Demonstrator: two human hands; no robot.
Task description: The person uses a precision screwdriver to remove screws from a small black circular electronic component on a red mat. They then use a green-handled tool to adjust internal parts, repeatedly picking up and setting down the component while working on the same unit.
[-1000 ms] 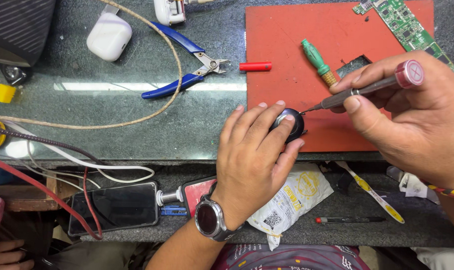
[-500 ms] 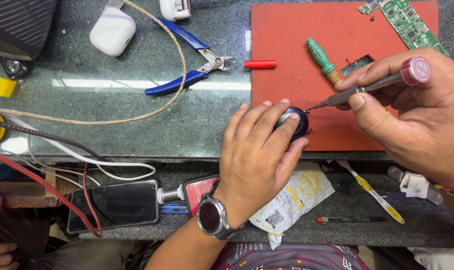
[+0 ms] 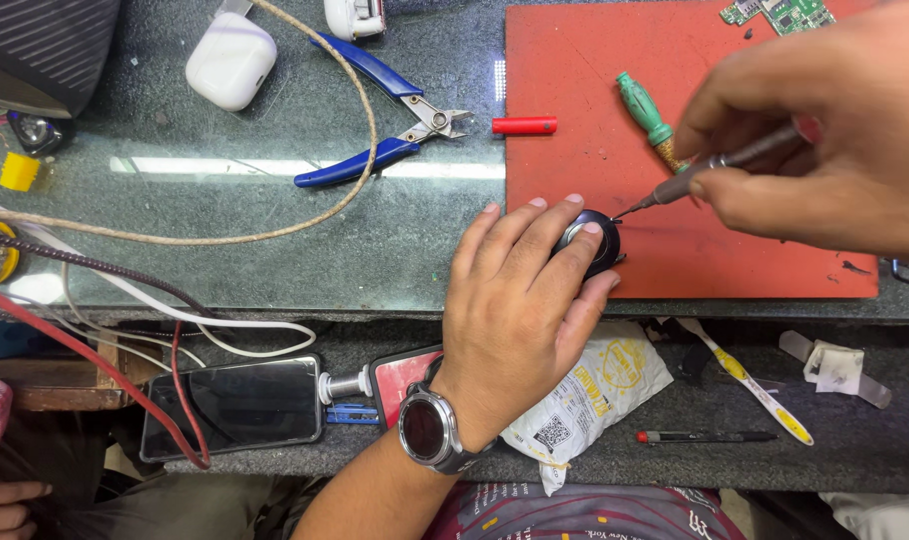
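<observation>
My left hand (image 3: 520, 300), with a watch on its wrist, presses down on a small round black device (image 3: 597, 240) at the front edge of a red mat (image 3: 575, 90). Its fingers cover most of the device. My right hand (image 3: 825, 140) grips a thin metal screwdriver (image 3: 695, 180) whose tip points down-left and sits just right of the device, close to touching it. A green-handled screwdriver (image 3: 643, 108) lies on the mat behind the tip.
Blue-handled cutters (image 3: 375, 110), a red cap (image 3: 525, 125), a white earbud case (image 3: 231, 60) and a beige cable (image 3: 275, 215) lie on the stone counter. A circuit board (image 3: 780, 12) is at the mat's far corner. On the lower shelf: a phone (image 3: 237, 405), a white pouch (image 3: 590, 390), a toothbrush (image 3: 745, 380).
My right hand has lifted higher and nearer the camera, tilting the screwdriver; its tip stays by the round device. My left hand keeps its hold.
</observation>
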